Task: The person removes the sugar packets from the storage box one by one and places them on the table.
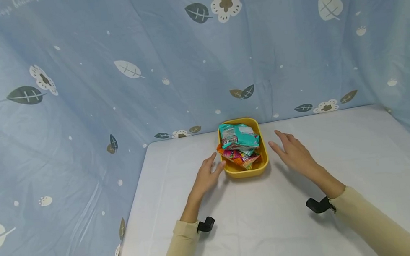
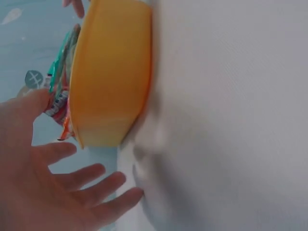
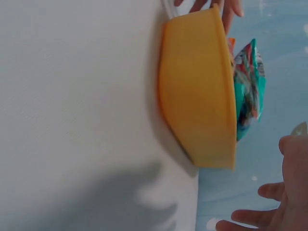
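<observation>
A yellow tray (image 1: 263, 158) (image 2: 113, 72) (image 3: 197, 96) stands at the back of the white table (image 1: 261, 223), filled with snack packets (image 1: 240, 143) (image 2: 60, 91) (image 3: 248, 86), teal ones on top of orange and pink. My left hand (image 1: 210, 170) (image 2: 53, 178) is just left of the tray, fingers spread and relaxed, close to its left rim and holding nothing. My right hand (image 1: 291, 148) (image 3: 279, 197) hovers a little to the right of the tray, fingers straight, also holding nothing.
A blue cloth with leaf and flower prints (image 1: 106, 63) hangs behind and to both sides of the table. The table's left edge (image 1: 134, 203) runs close to my left arm. Bare white tabletop lies in front of the tray.
</observation>
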{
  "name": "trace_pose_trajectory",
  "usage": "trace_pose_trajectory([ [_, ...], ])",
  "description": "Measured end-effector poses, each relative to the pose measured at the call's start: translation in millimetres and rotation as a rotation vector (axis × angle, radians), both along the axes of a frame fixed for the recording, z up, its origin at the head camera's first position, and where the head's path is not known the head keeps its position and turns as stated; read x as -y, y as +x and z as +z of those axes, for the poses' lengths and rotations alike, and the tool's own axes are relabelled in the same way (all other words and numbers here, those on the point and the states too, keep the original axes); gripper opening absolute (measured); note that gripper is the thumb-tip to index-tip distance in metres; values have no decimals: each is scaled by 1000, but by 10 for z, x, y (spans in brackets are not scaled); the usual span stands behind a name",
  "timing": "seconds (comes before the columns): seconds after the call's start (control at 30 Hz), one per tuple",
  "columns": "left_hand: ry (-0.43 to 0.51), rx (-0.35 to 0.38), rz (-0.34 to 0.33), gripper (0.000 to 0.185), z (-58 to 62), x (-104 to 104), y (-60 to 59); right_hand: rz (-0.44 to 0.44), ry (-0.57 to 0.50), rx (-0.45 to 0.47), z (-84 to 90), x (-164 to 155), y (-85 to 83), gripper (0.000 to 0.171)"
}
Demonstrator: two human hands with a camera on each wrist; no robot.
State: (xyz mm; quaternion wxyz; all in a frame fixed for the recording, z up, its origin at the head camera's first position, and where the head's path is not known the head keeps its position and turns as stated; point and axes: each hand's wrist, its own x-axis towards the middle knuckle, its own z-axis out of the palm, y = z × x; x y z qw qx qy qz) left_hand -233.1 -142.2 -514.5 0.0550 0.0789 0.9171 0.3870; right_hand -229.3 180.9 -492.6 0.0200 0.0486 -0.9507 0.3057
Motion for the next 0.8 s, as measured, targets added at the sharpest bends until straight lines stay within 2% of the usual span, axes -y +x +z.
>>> trace_pose_trajectory([
  [0.17,120,52,-23,72,38,-31,-20,4,-19,20,62,84,-76,76],
  [0.5,332,227,-26,75,42,-32,-83,23,-90,41,170,199,-230,74],
  [0.8,437,293,-29,75,48,-38,-145,38,-105,52,212,239,-323,72],
])
